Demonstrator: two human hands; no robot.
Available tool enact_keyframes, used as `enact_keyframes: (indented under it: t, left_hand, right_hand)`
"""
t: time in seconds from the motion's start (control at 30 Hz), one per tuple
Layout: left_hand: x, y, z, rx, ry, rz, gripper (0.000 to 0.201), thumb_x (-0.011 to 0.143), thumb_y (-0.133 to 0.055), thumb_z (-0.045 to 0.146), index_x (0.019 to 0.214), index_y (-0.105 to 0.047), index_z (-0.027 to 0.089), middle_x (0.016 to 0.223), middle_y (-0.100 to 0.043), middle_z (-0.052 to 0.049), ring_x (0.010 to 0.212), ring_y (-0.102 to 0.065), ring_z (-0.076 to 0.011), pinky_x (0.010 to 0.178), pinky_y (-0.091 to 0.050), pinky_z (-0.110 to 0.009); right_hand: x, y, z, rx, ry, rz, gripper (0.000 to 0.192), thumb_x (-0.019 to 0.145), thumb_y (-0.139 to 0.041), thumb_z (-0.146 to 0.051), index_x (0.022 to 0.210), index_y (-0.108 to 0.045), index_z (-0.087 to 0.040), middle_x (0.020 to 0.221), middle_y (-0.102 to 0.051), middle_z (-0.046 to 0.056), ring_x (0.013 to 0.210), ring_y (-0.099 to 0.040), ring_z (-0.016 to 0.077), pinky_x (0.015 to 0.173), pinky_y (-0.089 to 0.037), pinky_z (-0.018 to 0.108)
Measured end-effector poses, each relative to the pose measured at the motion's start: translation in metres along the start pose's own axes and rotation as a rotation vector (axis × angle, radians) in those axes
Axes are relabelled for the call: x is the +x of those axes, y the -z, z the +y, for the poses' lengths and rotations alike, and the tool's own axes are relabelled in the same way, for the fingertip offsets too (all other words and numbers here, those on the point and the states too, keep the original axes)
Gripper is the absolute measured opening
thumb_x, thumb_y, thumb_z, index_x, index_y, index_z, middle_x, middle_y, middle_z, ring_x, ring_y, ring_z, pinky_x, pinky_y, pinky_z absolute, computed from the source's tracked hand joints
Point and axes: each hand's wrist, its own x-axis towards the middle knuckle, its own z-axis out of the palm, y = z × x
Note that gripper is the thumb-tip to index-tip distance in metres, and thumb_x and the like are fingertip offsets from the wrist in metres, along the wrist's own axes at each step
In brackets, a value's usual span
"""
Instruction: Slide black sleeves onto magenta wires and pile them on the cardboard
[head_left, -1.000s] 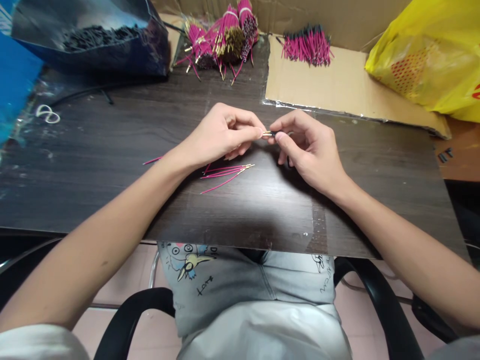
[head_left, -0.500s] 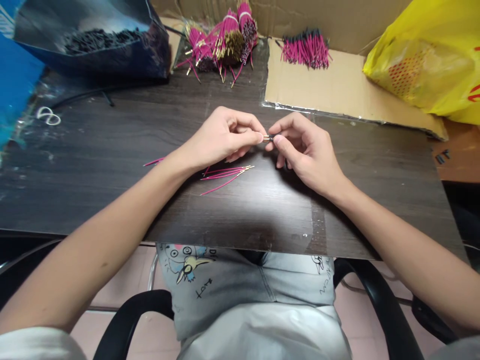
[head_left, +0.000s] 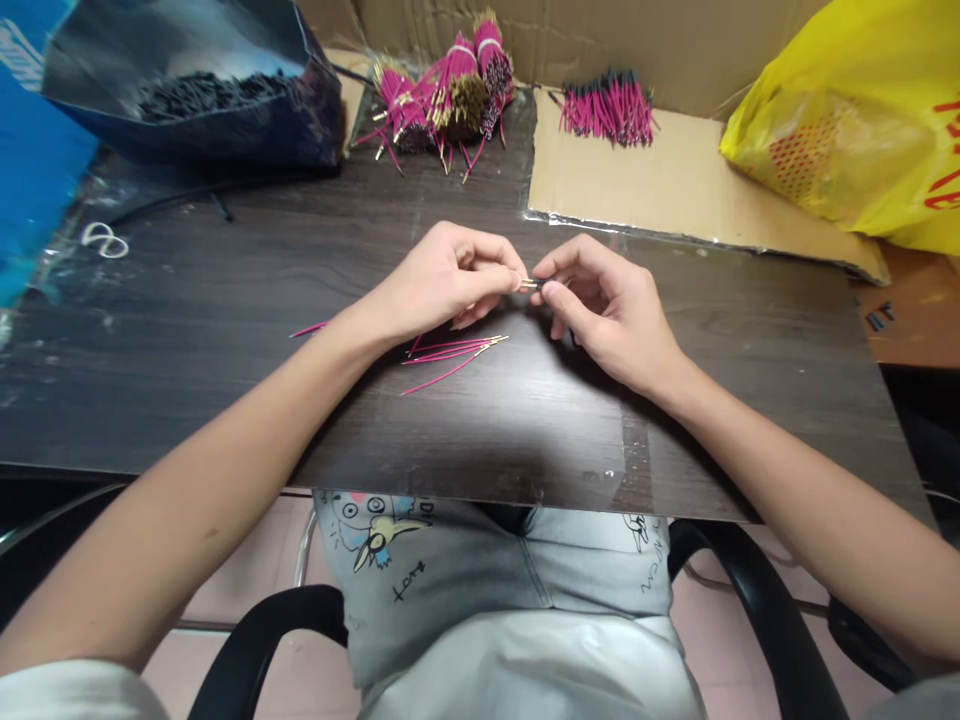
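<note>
Over the middle of the desk, my left hand [head_left: 454,275] is closed in a pinch on pink wires whose gold tips [head_left: 528,284] stick out toward the right. Opposite it, my right hand [head_left: 619,315] pinches a small black sleeve [head_left: 538,285], mostly hidden by the fingers, right at those tips. Whether the tips are inside the sleeve I cannot tell. Several loose pink wires [head_left: 450,352] with gold ends lie on the desk below my left hand. Another pink wire [head_left: 307,329] shows partly behind my left forearm.
An open dark bag [head_left: 202,140] of black pieces stands back left. Tied bundles of pink wires [head_left: 457,85] lie at the back. Black-ended pink wires [head_left: 609,108] rest on a cardboard sheet [head_left: 645,185]. A yellow bag [head_left: 847,130] sits back right; white bands [head_left: 105,240] lie left.
The view has shifted slightly. Both hands stay together in the same pinch, a touch lower and left in the picture, and less of the black sleeve shows.
</note>
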Motion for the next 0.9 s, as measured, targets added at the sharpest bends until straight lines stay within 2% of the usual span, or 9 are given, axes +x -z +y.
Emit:
enact_keyframes:
  t: [0.27, 0.43, 0.6, 0.9]
  left_hand:
    - [-0.0009, 0.0017, 0.0021, 0.032, -0.003, -0.024, 0.010, 0.084, -0.064, 0.016, 0.077, -0.070, 0.013, 0.046, -0.051, 0.003, 0.038, -0.043, -0.0048, 0.040, -0.029, -0.016]
    - [-0.0016, 0.0025, 0.0018, 0.036, -0.005, -0.038, 0.010, 0.085, -0.066, 0.019, 0.079, -0.070, 0.013, 0.048, -0.053, 0.003, 0.040, -0.044, -0.0050, 0.041, -0.030, -0.016]
    - [-0.0022, 0.0026, 0.0026, 0.050, 0.006, -0.037, 0.010, 0.085, -0.067, 0.019, 0.078, -0.070, 0.013, 0.048, -0.054, 0.002, 0.041, -0.044, -0.0054, 0.042, -0.030, -0.017]
    - [-0.0031, 0.0015, 0.0053, 0.079, -0.003, -0.030, 0.010, 0.086, -0.067, 0.019, 0.079, -0.070, 0.013, 0.048, -0.053, 0.003, 0.041, -0.043, -0.0051, 0.043, -0.030, -0.018]
  right_hand:
    - [-0.0002, 0.0012, -0.0020, -0.074, 0.018, -0.011, 0.015, 0.104, -0.066, -0.033, 0.108, -0.066, -0.018, 0.092, -0.076, 0.001, 0.062, -0.064, 0.0092, 0.059, -0.050, 0.025]
    - [-0.0007, 0.0020, -0.0031, -0.215, 0.094, -0.006, 0.012, 0.104, -0.063, -0.029, 0.107, -0.067, -0.018, 0.087, -0.074, 0.001, 0.073, -0.064, 0.0129, 0.067, -0.049, 0.027]
    - [-0.0012, 0.0028, -0.0028, -0.296, 0.147, -0.012, 0.012, 0.105, -0.061, -0.028, 0.108, -0.068, -0.019, 0.088, -0.072, 0.001, 0.075, -0.065, 0.0136, 0.072, -0.049, 0.028]
    - [-0.0008, 0.0037, -0.0011, -0.195, 0.087, -0.037, 0.019, 0.107, -0.061, -0.036, 0.111, -0.069, -0.019, 0.091, -0.075, 0.002, 0.076, -0.066, 0.0140, 0.070, -0.049, 0.028]
